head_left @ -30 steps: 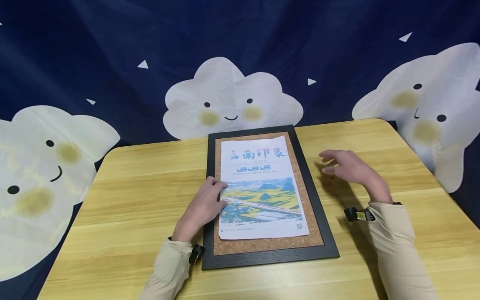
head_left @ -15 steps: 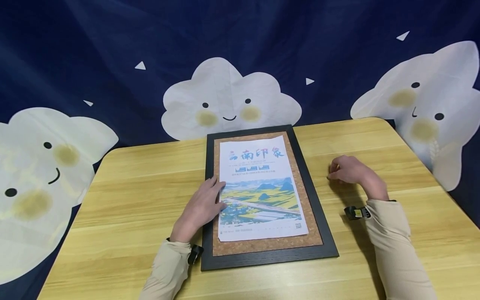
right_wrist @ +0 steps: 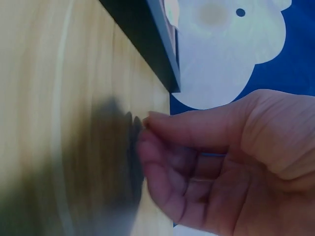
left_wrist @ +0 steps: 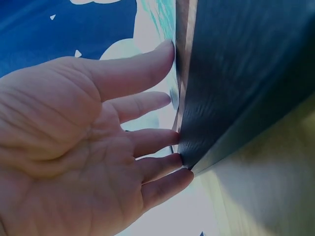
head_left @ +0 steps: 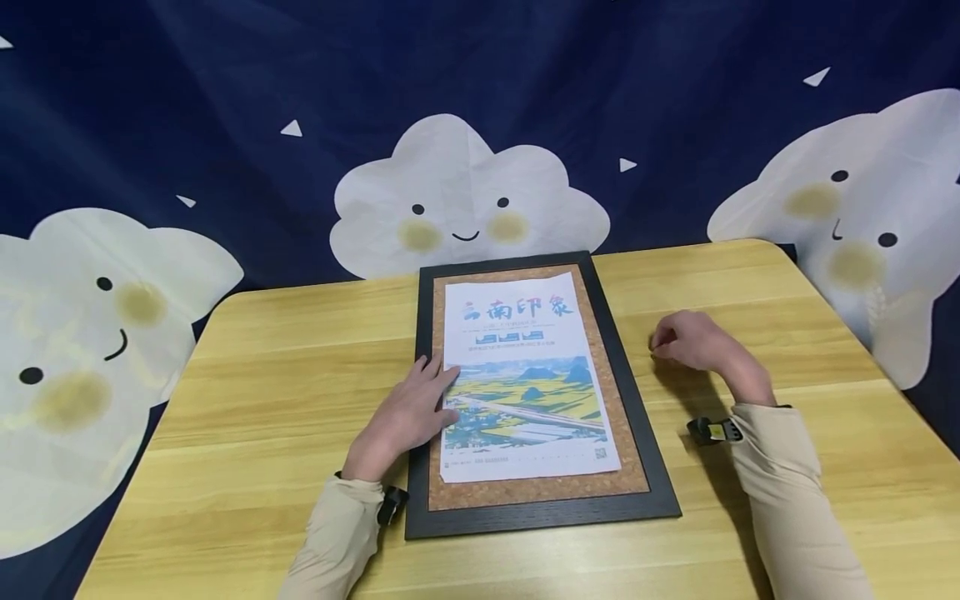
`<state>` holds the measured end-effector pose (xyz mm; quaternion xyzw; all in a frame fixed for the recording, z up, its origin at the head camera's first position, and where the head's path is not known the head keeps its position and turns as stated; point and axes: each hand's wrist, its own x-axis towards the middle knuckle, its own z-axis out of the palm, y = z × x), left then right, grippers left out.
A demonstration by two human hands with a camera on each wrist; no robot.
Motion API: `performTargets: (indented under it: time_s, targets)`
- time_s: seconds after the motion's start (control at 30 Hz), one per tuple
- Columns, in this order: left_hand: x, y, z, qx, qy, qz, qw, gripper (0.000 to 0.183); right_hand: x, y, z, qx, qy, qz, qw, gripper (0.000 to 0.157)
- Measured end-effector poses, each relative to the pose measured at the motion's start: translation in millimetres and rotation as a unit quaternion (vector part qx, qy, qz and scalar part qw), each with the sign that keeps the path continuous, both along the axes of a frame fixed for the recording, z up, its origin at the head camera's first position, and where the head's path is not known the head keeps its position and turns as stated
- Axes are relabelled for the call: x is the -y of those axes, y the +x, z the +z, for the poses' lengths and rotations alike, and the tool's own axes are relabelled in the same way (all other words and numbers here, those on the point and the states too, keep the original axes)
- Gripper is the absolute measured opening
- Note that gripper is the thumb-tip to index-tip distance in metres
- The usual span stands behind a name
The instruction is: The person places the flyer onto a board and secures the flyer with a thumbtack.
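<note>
A printed poster (head_left: 517, 333) with blue and yellow scenery lies on a cork board (head_left: 442, 496) in a black frame (head_left: 540, 514). My left hand (head_left: 408, 408) rests at the left side, thumb and index finger on the paper's edge, other fingers on the frame. Those fingers are extended in the left wrist view. Right of the board, my right hand (head_left: 693, 340) is just above the table, thumb and index finger pinched together. Between their tips shows a tiny brownish thing (right_wrist: 145, 121), its kind too small to tell.
The board lies on a light wooden table (head_left: 285, 350), its far edge near the table's back edge. Behind hangs a dark blue curtain (head_left: 525, 67) with white clouds. Each wrist bears a small black camera, such as the right one (head_left: 708, 431).
My right hand has gone from loosely spread fingers to a pinch around something tiny from the table. My left hand stays on the paper's left edge; the board and poster have not moved.
</note>
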<state>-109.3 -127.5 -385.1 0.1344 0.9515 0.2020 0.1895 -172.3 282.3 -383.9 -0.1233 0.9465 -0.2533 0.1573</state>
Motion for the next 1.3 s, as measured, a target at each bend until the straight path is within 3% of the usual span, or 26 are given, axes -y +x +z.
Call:
performTargets:
  time_s: [0.23,0.43,0.73,0.87,1.07,1.3]
  targets:
    - [1.2,0.3,2.0,-0.003,-0.016,-0.028,0.9995,0.064,4.8,1.9,6.5,-0.053,-0.059,-0.034,0.996,0.005]
    - [1.3,1.8,2.3,-0.008,-0.028,-0.041,0.9987,0.063,17.3,4.8,17.0,-0.114,-0.114,-0.074,0.984,0.004]
    - [-1.9,2.3,3.8,-0.012,-0.039,-0.045,0.9981,0.06,55.0,-6.8,36.5,-0.186,-0.136,-0.066,0.971,0.004]
    - [-3.2,3.2,2.4,-0.019,-0.039,-0.045,0.9981,0.059,77.1,-12.4,42.8,-0.182,-0.146,-0.057,0.971,0.005]
    - [-3.6,3.5,2.6,-0.021,-0.037,-0.04,0.9983,0.059,104.9,-24.6,52.7,-0.174,-0.18,-0.073,0.965,0.008]
    - [-4.9,3.9,3.0,-0.018,-0.045,-0.036,0.9982,0.059,126.8,-45.2,46.6,-0.059,-0.278,-0.086,0.955,0.018]
